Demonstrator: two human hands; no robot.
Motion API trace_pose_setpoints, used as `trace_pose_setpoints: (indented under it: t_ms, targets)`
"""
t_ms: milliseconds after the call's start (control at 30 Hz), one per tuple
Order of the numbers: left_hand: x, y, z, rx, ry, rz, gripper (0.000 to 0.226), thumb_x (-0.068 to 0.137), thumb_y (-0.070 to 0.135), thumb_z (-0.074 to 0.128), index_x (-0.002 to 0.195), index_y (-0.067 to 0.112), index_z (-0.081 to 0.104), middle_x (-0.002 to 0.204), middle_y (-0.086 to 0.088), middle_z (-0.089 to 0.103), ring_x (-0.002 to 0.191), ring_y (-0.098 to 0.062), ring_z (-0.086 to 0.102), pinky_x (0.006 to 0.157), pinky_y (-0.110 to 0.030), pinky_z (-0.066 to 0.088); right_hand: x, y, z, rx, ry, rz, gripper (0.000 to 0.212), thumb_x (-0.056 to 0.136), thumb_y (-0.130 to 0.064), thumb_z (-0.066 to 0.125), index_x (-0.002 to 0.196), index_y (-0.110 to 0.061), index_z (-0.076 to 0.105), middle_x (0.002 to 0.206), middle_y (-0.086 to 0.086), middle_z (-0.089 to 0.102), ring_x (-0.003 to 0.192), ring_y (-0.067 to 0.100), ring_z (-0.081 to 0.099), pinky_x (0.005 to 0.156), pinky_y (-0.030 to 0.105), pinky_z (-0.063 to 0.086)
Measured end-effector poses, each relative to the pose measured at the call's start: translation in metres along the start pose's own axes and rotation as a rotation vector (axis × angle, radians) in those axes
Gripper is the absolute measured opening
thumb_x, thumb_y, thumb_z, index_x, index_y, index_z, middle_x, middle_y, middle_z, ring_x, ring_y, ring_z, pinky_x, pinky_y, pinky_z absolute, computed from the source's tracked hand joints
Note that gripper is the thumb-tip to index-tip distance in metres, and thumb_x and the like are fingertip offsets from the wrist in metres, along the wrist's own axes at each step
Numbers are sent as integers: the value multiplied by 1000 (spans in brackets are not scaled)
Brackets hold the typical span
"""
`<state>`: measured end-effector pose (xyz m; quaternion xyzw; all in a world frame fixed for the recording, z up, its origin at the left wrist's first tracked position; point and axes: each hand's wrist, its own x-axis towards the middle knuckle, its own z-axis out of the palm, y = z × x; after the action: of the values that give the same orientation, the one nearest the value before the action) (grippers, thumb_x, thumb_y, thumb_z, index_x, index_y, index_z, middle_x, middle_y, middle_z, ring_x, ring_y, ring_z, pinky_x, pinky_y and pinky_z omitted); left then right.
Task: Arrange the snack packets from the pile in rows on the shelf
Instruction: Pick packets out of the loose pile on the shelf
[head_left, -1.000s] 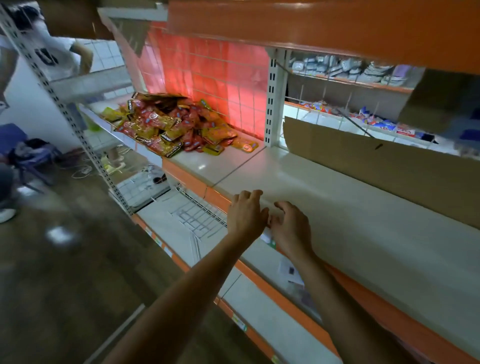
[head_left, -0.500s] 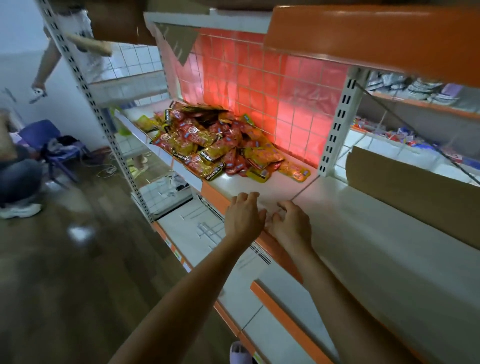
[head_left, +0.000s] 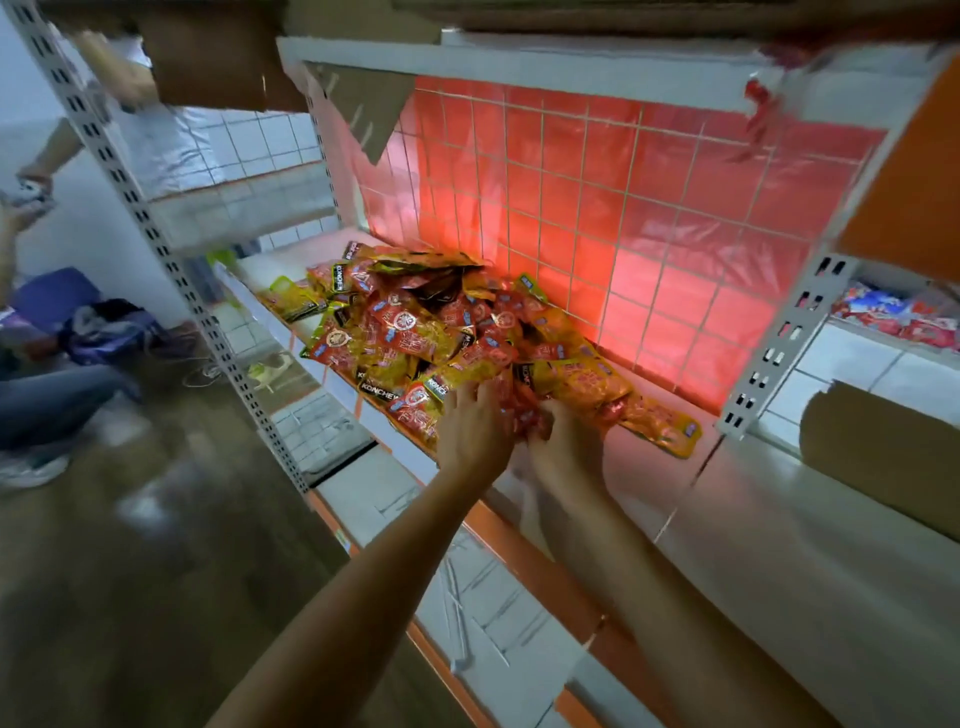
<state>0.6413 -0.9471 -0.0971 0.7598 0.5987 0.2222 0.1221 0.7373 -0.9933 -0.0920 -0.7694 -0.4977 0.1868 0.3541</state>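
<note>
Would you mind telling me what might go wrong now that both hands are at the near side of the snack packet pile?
1. The pile is heaped loosely and reaches the front lip of the shelf; pulling from its base with the left hand and right hand may tip packets onto the floor.
2. The packets lie at all angles, so a hasty handful could give muddled rows.

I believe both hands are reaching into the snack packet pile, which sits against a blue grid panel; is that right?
Not quite: the head view shows the grid panel is red, not blue. The left hand and right hand do reach into the snack packet pile sitting against it.
</note>
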Motion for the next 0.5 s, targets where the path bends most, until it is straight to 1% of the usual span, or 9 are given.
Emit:
trace_pose_setpoints:
  t_ms: [33,67,133,267,333,400,433,500]
  targets:
    - [9,-3,0,12,-10,9,44,94,32,53,132,12,45,134,-12,46,121,-30,43,95,-39,42,6,-4,5,9,8,17,29,90,-16,54,117,-17,63,117,5,66,112,26,56,85,27,36]
    - [18,-7,-1,29,-20,23,45,95,31,53,134,12,43,135,-12,45,123,-31,42,97,-39,41,13,-8,10,18,14,38,31,90,-16,54,121,-17,61,120,4,64,114,25,56,84,26,34]
    - [34,-15,-2,67,-32,44,42,97,28,49,135,12,41,137,-13,43,124,-31,39,99,-38,39,25,-16,20,25,28,59,31,92,-16,54,122,-17,59,121,5,63,113,25,56,85,28,38]
    - [61,-34,-7,95,-99,46,47,96,29,50,137,12,36,140,-14,40,130,-33,35,105,-41,37,46,-31,36,-41,59,114,30,91,-18,54,120,-12,56,118,11,63,110,30,57,85,32,42]
    - [73,-40,-9,124,-107,62,51,93,33,55,135,12,36,137,-15,43,129,-33,37,105,-43,38,55,-37,43,-109,49,157,33,90,-24,56,120,-10,55,119,13,62,110,32,57,85,34,44]
    - [84,-43,-10,149,-123,62,62,88,37,63,136,12,35,132,-14,45,127,-32,39,103,-44,37,62,-43,50,-202,26,211,43,88,-34,62,122,-10,54,123,14,58,113,33,55,86,37,46]
    - [89,-46,-11,153,-137,55,66,85,39,66,137,12,34,130,-14,45,126,-32,39,102,-44,37,65,-46,53,-244,21,240,46,87,-36,64,123,-10,53,125,14,56,114,34,54,87,38,47]
    - [97,-50,-13,140,-152,47,69,82,42,70,133,11,37,126,-14,46,122,-31,42,100,-43,38,69,-48,59,-273,34,299,44,86,-35,65,121,-10,55,124,14,57,112,33,55,85,39,49]
